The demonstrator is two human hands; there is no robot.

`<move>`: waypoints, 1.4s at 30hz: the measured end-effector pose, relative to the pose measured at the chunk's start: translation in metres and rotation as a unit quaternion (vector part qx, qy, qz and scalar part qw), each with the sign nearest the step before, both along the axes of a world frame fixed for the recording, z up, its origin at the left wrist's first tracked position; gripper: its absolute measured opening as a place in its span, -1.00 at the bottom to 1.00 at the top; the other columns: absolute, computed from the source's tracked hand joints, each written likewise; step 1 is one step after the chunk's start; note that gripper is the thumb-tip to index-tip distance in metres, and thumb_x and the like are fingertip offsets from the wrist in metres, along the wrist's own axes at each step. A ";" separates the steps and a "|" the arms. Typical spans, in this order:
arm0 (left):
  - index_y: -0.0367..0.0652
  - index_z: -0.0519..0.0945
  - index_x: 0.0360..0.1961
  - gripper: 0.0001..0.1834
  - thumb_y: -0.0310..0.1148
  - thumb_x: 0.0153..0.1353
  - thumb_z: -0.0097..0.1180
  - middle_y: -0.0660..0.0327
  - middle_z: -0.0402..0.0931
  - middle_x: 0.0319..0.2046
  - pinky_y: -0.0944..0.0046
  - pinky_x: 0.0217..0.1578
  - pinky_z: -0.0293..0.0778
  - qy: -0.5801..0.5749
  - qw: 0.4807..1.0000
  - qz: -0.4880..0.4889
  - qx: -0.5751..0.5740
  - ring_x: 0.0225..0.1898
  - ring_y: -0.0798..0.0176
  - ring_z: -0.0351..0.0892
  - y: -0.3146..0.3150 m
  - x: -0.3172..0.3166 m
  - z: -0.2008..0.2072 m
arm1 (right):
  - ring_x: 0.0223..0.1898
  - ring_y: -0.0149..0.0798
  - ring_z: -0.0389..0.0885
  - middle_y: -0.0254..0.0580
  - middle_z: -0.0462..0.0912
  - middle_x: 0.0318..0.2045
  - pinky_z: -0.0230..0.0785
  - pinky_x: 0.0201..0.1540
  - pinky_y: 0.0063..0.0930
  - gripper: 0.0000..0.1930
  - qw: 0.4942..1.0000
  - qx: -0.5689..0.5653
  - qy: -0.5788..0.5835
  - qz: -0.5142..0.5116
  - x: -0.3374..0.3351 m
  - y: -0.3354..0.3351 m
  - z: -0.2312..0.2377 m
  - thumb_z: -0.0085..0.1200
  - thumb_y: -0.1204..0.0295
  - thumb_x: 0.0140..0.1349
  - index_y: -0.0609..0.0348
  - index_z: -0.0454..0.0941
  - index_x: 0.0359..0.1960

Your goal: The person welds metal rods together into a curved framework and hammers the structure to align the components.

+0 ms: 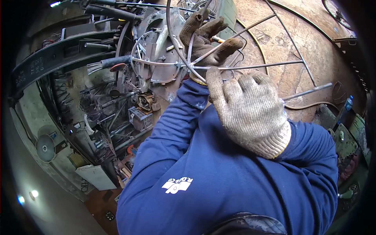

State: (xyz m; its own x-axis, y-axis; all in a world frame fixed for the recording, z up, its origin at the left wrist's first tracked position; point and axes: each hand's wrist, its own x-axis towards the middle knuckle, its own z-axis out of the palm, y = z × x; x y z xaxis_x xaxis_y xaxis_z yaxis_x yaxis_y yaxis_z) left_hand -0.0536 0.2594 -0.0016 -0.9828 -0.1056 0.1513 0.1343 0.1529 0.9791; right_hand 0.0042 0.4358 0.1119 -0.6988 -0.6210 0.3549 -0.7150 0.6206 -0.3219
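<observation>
blue shirt (227,176) foremost, right grip (252,113) holds frame (282,64), long axis rightward; left grip (201,49) wide.

So this was a skeletal frame (262,65) made of thin metal rods, dull grey with brownish, rusty-looking patches. A bunch of them met at one joint (189,65), kinda pale and lumpy, right by the left hand (201,51). One curved rod (169,31) swept through there, and straighter ones fanned out rightward: a diagonal rod (254,27) going up, another running nearly level. Both reached a long cross rod (290,37) slanting down to the right. A lower rod (307,93) came out from behind the right hand (250,111), its free end poking past that cross rod. Pretty open shape overall, raised and tilted.
</observation>
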 end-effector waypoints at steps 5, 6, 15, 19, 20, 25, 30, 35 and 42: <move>-0.25 0.18 0.41 -0.08 -0.43 0.12 0.51 0.05 0.59 -0.02 0.21 -0.02 0.71 0.037 0.999 -0.008 0.014 -0.03 0.20 0.68 0.003 0.002 0.008 | -0.30 -0.19 0.61 -0.21 0.56 -0.37 0.52 -0.22 -0.21 -0.38 0.999 0.007 0.033 -0.028 0.004 -0.007 0.004 0.13 0.35 0.03 0.36 0.55 0.19; -0.25 0.18 0.41 -0.08 -0.43 0.13 0.51 0.05 0.59 -0.02 0.21 -0.02 0.71 0.044 0.999 -0.007 0.015 -0.03 0.19 0.68 0.003 0.003 0.010 | -0.30 -0.19 0.61 -0.21 0.55 -0.38 0.52 -0.23 -0.21 -0.38 0.999 0.014 0.037 -0.021 0.004 -0.007 0.006 0.13 0.35 0.03 0.36 0.55 0.19; -0.21 0.16 0.43 -0.10 -0.40 0.18 0.47 0.04 0.55 -0.01 0.23 -0.07 0.72 0.101 0.995 -0.003 0.027 -0.02 0.17 0.66 0.003 0.003 0.020 | -0.35 -0.25 0.61 -0.27 0.54 -0.43 0.49 -0.32 -0.25 -0.42 0.998 -0.001 0.060 -0.015 0.005 -0.010 0.007 0.19 0.33 0.06 0.30 0.57 0.17; -0.20 0.15 0.44 -0.10 -0.38 0.20 0.46 0.04 0.53 -0.01 0.24 -0.09 0.72 0.141 0.989 0.000 0.039 -0.02 0.16 0.66 -0.002 0.001 0.023 | -0.41 -0.25 0.62 -0.24 0.59 -0.45 0.48 -0.37 -0.25 -0.51 0.997 -0.073 -0.002 -0.016 -0.003 -0.006 0.010 0.28 0.35 0.16 0.21 0.60 0.15; -0.19 0.15 0.44 -0.11 -0.38 0.21 0.46 0.04 0.53 -0.01 0.24 -0.10 0.72 0.150 0.988 -0.001 0.038 -0.02 0.16 0.66 -0.005 0.002 0.024 | -0.42 -0.24 0.63 -0.21 0.61 -0.45 0.47 -0.38 -0.28 -0.55 0.991 -0.123 -0.059 -0.006 -0.007 -0.003 0.010 0.28 0.38 0.20 0.21 0.62 0.14; -0.23 0.01 0.50 0.07 -0.02 0.21 0.45 0.01 0.47 0.08 0.20 0.10 0.56 0.127 0.990 -0.009 -0.054 0.09 0.15 0.56 -0.031 0.021 0.025 | -0.39 -0.53 0.58 -0.31 0.70 -0.36 0.46 -0.31 -0.60 -0.69 0.771 -0.458 -0.437 -0.070 -0.019 -0.001 -0.013 0.13 0.40 0.45 0.31 0.66 0.11; -0.36 0.20 0.38 0.13 0.40 0.14 0.25 -0.11 0.48 0.07 0.05 0.07 0.53 0.133 0.962 -0.008 -0.240 0.04 0.01 0.57 -0.053 0.065 0.049 | -0.39 -0.50 0.55 -0.31 0.66 -0.38 0.47 -0.20 -0.57 -0.62 0.633 -0.540 -0.550 -0.074 -0.004 -0.023 -0.036 0.06 0.28 0.51 0.31 0.62 0.17; -0.33 0.23 0.37 0.13 0.35 0.07 0.34 -0.14 0.48 0.01 -0.20 0.05 0.43 0.153 0.879 0.055 -0.449 -0.03 -0.17 0.52 -0.061 0.101 0.068 | -0.44 -0.52 0.54 -0.34 0.64 -0.47 0.38 -0.35 -0.61 -0.59 0.625 -0.577 -0.522 -0.063 0.012 -0.043 -0.057 0.02 0.24 0.51 0.35 0.61 0.16; -0.26 0.31 0.40 0.09 0.15 -0.01 0.53 0.12 0.48 -0.22 0.00 -0.12 0.49 0.178 0.900 0.039 -0.395 -0.15 0.04 0.49 -0.078 0.108 0.062 | -0.34 -0.41 0.61 -0.23 0.68 -0.42 0.43 -0.26 -0.49 -0.45 0.696 -0.538 -0.476 0.001 0.015 -0.042 -0.056 -0.02 0.05 0.52 0.40 0.58 0.16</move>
State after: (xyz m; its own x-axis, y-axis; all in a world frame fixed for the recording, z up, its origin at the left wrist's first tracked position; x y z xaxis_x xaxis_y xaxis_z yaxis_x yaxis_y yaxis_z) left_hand 0.0540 0.1810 0.0605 -0.8512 0.1064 0.5139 0.3770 0.8052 0.4577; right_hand 0.0193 0.3939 0.0562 -0.9348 -0.3550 -0.0088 0.1402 -0.3463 -0.9276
